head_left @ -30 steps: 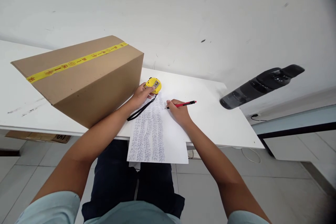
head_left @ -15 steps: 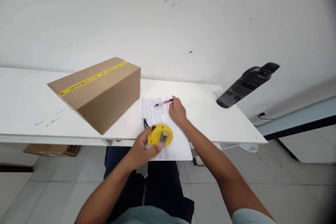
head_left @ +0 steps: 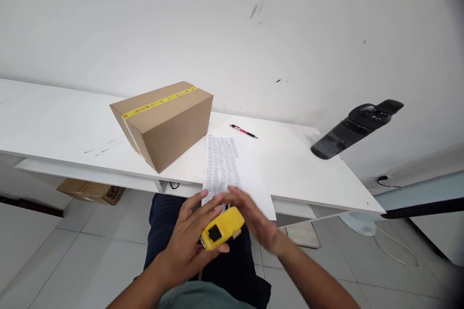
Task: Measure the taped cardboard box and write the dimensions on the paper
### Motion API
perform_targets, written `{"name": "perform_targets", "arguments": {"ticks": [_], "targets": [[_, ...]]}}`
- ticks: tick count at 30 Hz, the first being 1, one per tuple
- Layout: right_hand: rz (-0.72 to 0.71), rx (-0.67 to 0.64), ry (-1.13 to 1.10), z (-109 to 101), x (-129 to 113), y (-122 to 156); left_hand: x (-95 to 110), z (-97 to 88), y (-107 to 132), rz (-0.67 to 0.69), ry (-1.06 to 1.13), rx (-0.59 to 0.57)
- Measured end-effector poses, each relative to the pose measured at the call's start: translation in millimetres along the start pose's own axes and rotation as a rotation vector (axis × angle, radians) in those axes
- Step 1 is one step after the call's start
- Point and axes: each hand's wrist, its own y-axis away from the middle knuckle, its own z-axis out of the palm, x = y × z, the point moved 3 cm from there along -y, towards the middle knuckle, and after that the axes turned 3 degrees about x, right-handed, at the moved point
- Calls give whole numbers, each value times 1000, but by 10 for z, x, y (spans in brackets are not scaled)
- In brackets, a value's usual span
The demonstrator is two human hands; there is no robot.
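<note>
A yellow tape measure point(head_left: 229, 222) with a black button is in my left hand point(head_left: 192, 236), held over my lap in front of the desk edge. Close beside it on the right is my right hand point(head_left: 255, 217), somewhat blurred, its fingers stretched out toward the left fingertips. Whether it touches the tape measure I cannot tell. Beyond both hands a sheet of paper point(head_left: 250, 169) with dense handwriting lies partly over the desk's front edge. A red and black pen point(head_left: 243, 131) rests on the desk just past the sheet's top.
A taped cardboard box point(head_left: 177, 130) stands on the white desk point(head_left: 290, 164), left of the paper. At the right end is a dark bottle point(head_left: 348, 133). Under the desk on the left lies another cardboard box point(head_left: 90, 191).
The pen has left my right hand and lies on the desk. Both hands have come together nearer my body, and the tape measure has been turned. The view has shifted slightly.
</note>
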Motion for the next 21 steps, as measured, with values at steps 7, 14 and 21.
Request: {"name": "perform_targets", "arguments": {"ticks": [7, 14, 21], "targets": [[295, 352, -554, 471, 353, 176, 222, -31, -276, 160, -331, -127], [286, 536, -131, 141, 156, 274, -1029, -1032, -441, -265, -483, 695], [155, 353, 716, -89, 89, -182, -1971, -786, -380, -814, -97, 718]]}}
